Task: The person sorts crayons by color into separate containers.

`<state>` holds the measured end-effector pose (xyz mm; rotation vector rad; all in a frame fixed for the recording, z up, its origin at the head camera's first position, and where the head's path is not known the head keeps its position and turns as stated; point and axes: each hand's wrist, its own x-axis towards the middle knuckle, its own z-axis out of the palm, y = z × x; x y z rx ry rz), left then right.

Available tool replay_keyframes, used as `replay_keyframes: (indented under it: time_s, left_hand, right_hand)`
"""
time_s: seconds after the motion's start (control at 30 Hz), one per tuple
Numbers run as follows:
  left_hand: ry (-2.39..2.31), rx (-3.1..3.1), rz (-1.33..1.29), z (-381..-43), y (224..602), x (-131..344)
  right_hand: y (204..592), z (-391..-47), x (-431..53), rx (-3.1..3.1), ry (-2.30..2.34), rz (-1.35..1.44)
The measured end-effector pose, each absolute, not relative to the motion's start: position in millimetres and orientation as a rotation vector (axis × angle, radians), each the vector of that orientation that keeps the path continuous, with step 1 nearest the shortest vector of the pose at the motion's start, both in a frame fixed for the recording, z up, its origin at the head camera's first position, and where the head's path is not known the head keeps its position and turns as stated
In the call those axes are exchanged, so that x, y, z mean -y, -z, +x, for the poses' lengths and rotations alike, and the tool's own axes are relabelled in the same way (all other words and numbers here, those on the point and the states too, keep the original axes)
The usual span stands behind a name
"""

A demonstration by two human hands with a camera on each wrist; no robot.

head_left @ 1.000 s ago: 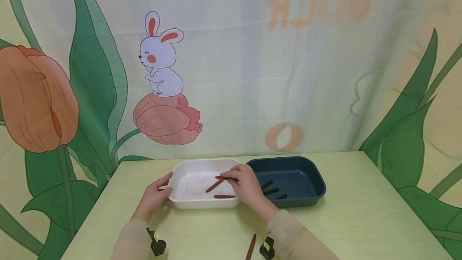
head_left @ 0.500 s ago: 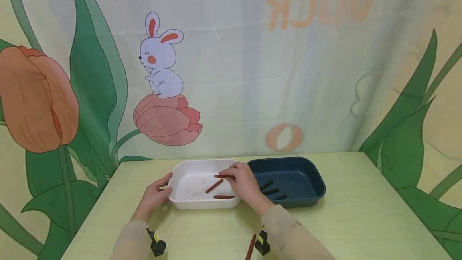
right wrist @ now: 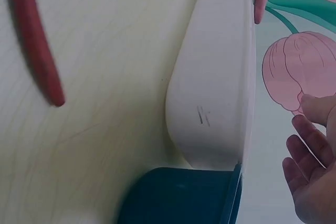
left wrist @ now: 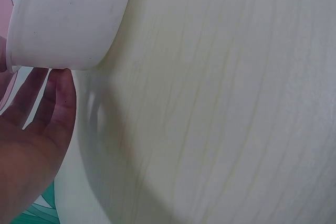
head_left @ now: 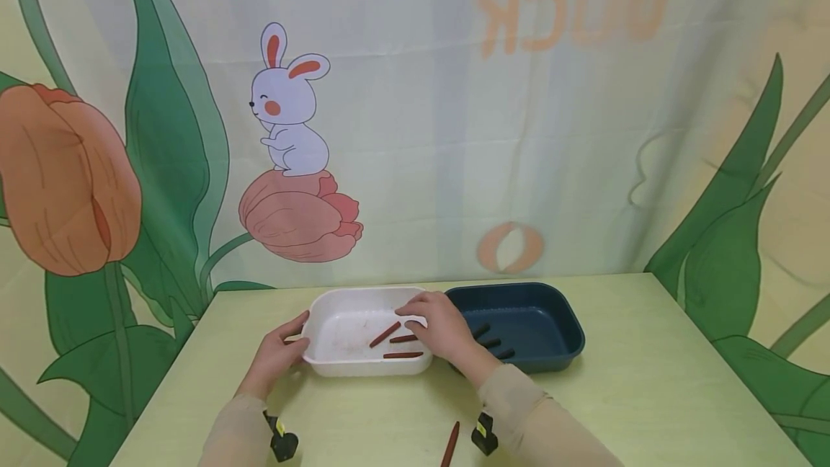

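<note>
My left hand (head_left: 275,359) grips the left end of the white tray (head_left: 331,366), with one finger over its rim and others against the outer wall (left wrist: 68,24). Above the tray's right end, my right hand (head_left: 441,326) has thumb and fingers parted and holds nothing. Beneath its fingertips lies a dark red crayon-like stick (head_left: 402,339), its right end hidden by the hand. Two more dark red sticks rest in the tray: one slanted (head_left: 385,335), another along the near wall (head_left: 402,355).
A dark blue tray (head_left: 551,362) adjoins the white one on the right, with several black sticks (head_left: 491,343) inside. Another dark red stick (head_left: 450,444) lies on the table near the front. Behind the table hangs a printed curtain (head_left: 415,164).
My right hand has let go of the dark red stick it pinched, and that stick now lies in the white tray. The left hand keeps its place.
</note>
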<state>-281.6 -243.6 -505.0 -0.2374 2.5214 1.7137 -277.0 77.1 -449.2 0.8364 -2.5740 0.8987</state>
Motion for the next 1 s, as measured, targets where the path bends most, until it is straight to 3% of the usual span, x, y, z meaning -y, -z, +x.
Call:
replay_keyframes:
  time_s: [1.0]
  left_hand:
    - [-1.727, -2.529, -0.24, -281.0, 502.2, 240.7]
  right_hand:
    - [488.1, -217.3, -140.9, 2.313, -0.85, 1.325]
